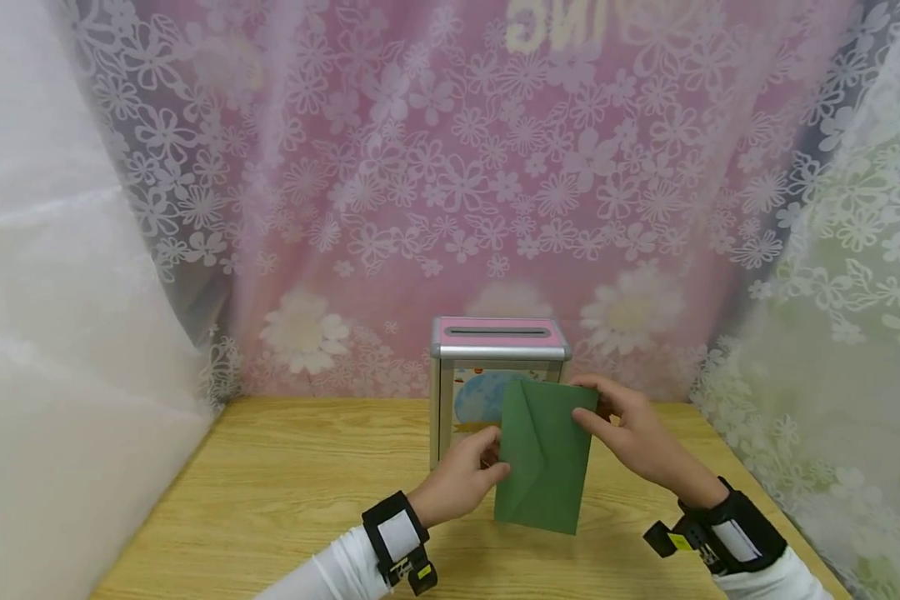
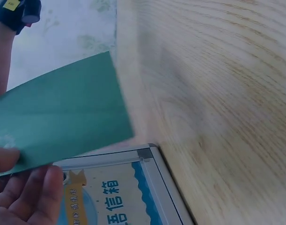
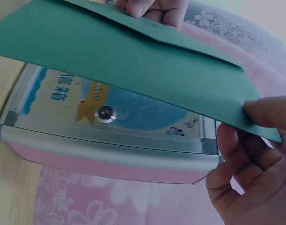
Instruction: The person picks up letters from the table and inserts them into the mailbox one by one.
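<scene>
A green envelope (image 1: 546,458) is held up on end in front of a box, its flap side facing the head camera. My right hand (image 1: 633,425) pinches its upper right corner, thumb on the near face and fingers behind. At the left edge, my left hand (image 1: 457,477) holds it between thumb and fingers, as the envelope (image 2: 72,110) in the left wrist view also shows. Behind it stands a silver-framed letter box (image 1: 435,400) with a pink top and a long slot (image 1: 498,332). The envelope hides part of the box's printed front, where a round lock (image 3: 105,113) shows.
The box stands on a light wood-grain table (image 1: 307,467), near its back. A pink flowered curtain (image 1: 450,208) hangs behind. Pale sheeting (image 1: 60,333) borders the left side, and a flowered sheet (image 1: 832,375) the right.
</scene>
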Available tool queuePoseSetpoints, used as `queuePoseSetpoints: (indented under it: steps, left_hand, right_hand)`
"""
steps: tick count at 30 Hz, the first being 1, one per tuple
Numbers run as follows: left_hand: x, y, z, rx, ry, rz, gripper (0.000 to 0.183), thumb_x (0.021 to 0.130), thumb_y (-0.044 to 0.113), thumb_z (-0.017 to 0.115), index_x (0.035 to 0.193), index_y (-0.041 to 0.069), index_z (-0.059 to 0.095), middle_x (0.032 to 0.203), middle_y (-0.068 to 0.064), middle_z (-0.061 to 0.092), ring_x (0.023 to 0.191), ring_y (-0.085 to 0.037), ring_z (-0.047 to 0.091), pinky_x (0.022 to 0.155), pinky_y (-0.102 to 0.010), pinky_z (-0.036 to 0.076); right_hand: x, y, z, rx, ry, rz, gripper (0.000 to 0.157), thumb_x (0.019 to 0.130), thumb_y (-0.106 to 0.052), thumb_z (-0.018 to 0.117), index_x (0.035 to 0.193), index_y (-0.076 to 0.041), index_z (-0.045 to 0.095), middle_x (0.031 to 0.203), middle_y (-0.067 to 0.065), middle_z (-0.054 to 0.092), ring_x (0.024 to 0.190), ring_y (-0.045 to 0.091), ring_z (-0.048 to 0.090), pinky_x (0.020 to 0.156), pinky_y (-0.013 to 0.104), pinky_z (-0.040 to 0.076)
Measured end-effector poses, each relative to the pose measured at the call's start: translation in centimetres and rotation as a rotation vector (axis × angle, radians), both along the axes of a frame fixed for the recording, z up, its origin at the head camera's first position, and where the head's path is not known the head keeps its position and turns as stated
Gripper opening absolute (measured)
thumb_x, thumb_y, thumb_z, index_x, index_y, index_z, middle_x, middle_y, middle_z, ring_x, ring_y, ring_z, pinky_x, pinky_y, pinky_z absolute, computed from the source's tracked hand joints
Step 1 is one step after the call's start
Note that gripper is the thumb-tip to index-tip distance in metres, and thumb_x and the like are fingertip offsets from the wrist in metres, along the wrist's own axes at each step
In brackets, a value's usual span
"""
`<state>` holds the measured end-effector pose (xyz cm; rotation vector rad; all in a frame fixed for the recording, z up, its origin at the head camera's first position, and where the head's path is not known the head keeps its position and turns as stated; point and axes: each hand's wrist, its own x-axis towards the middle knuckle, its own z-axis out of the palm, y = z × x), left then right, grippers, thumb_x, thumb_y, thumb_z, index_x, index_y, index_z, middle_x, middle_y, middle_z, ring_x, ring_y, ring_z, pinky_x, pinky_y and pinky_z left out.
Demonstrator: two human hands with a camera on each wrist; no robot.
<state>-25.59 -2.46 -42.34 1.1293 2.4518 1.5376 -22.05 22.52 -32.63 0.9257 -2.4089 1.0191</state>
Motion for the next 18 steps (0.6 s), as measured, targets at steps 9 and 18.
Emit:
queuePoseSetpoints:
  steps: [9,18]
  left_hand:
    - [-0.5,-0.4,2.1,0.113,0.209,0.073,0.018,0.096,0.009,0.057,0.082,0.012,0.045,0.071,-0.001,0.054,0.061,-0.009,0.05,0.053,-0.021,0.042]
    - [-1.7,-1.2,6.8,0.22,0.293,0.135,0.015,0.096,0.005,0.055,0.109,0.011,0.058,0.09,-0.004,0.063,0.078,-0.01,0.057,0.063,-0.031,0.053]
  right_hand:
    - [-1.9,0.5,-0.8,-0.117,-0.007,-0.025,0.056,0.092,0.0,0.059,0.143,-0.012,0.038,0.094,0.005,0.062,0.077,0.016,0.055,0.06,0.03,0.046]
    - [-3.1,-0.6,0.6,-0.105,0.122,-0.048,0.019,0.092,-0.001,0.059,0.108,-0.011,0.063,0.081,0.005,0.062,0.067,0.012,0.053,0.053,0.028,0.046]
